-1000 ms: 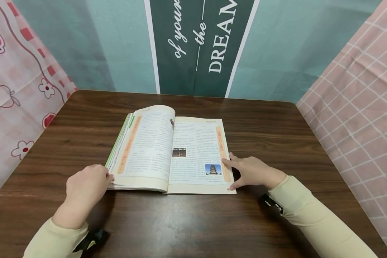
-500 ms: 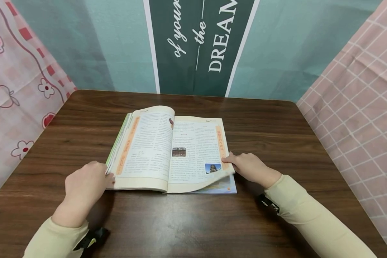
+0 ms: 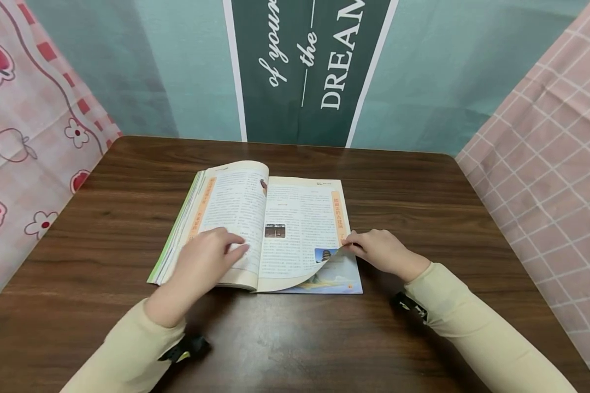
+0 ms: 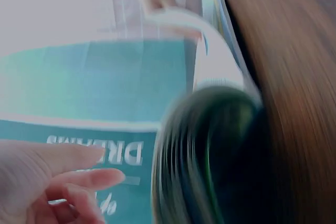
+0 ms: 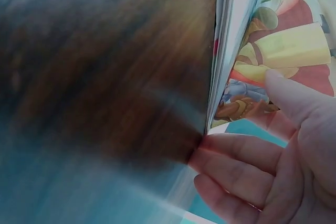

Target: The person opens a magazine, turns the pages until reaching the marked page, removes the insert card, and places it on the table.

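An open book [image 3: 300,218] lies on the dark wooden table, its left side a thick curved stack of pages. My right hand [image 3: 381,250] pinches the outer edge of the right-hand page, whose lower corner is lifted and curled back. Beneath that corner a colourful illustrated page [image 3: 341,281] shows. In the right wrist view the thumb [image 5: 294,95] lies against a brightly printed page. My left hand [image 3: 204,265] is above the lower part of the left page, thumb and index finger extended toward the spine. The left wrist view has this hand [image 4: 58,182] beside the blurred page stack, holding nothing.
The wooden table [image 3: 413,202] extends around the book on all sides. A teal curtain with lettering [image 3: 187,71] hangs behind it. Patterned pink cloths stand at the left [image 3: 34,142] and right [image 3: 546,136]. Dark wrist devices are strapped at both sleeves.
My left hand has let go of the left pages' outer edge and moved right, toward the spine. My right hand has gripped the right page's edge and lifted its lower corner.
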